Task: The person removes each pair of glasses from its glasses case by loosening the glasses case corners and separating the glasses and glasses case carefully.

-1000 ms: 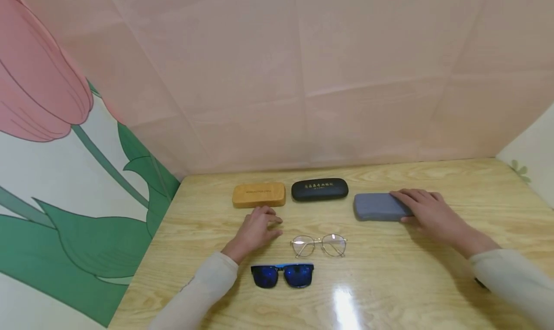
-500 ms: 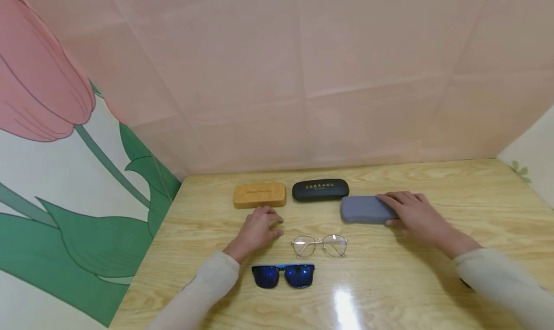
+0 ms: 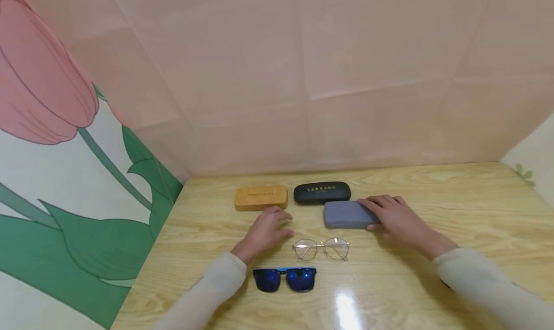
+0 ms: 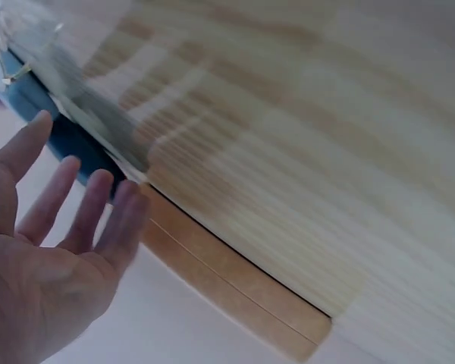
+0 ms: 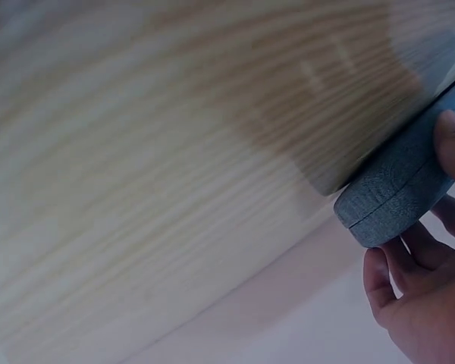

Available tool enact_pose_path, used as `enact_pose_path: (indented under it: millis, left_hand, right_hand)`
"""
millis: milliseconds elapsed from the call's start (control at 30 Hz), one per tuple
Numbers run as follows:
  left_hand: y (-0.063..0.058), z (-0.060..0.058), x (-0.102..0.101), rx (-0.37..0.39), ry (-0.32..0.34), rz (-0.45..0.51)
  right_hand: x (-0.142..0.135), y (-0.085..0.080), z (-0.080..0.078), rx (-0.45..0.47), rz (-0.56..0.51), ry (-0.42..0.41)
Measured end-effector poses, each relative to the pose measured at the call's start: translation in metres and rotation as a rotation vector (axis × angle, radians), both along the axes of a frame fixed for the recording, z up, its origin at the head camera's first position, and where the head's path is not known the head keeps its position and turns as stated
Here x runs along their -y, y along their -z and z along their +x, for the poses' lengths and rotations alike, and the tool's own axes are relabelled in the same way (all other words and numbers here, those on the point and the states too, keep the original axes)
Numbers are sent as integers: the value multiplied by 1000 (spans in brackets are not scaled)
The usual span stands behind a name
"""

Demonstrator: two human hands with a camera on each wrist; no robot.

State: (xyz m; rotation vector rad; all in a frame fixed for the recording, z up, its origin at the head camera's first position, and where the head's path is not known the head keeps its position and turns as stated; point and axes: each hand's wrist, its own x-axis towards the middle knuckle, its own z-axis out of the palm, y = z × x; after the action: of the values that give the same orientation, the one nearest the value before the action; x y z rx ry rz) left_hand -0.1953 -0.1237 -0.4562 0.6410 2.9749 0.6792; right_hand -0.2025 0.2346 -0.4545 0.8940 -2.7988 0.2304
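My right hand [image 3: 398, 224] grips the right end of a blue-grey glasses case [image 3: 349, 214], thumb on the near side and fingers over the far side; the right wrist view shows the case [image 5: 402, 178] closed along its seam. My left hand [image 3: 266, 231] holds nothing, its fingers loosely bent, just in front of a tan glasses case [image 3: 261, 197]. A black glasses case [image 3: 322, 193] with gold lettering lies right of the tan one, behind the blue-grey case. Wire-framed eyeglasses [image 3: 321, 249] lie nearer me, between the hands. Dark sunglasses [image 3: 284, 279] with blue lenses sit in front of them.
Everything lies on a light wood-grain table [image 3: 389, 291]. A pink cloth backdrop [image 3: 303, 104] rises at its back edge. To the left stands a panel with a painted tulip [image 3: 47, 75].
My right hand has slid the blue-grey case leftward along the table, from well right of the black case to just in front of it. The left hand has shifted slightly right.
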Motion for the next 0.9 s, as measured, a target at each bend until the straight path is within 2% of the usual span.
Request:
enact_pose_path:
  millis: [167, 433, 633, 900]
  left_hand:
    - [-2, -3, -11, 18, 9, 48]
    - [-1, -6, -24, 118, 4, 83]
    - [4, -7, -26, 107, -2, 47]
    - [1, -11, -28, 108, -17, 66]
  right_hand:
    - [21, -2, -3, 6, 2, -31]
    - [48, 4, -7, 52, 6, -52]
    - [61, 7, -8, 54, 8, -75]
    - [69, 2, -13, 50, -1, -89]
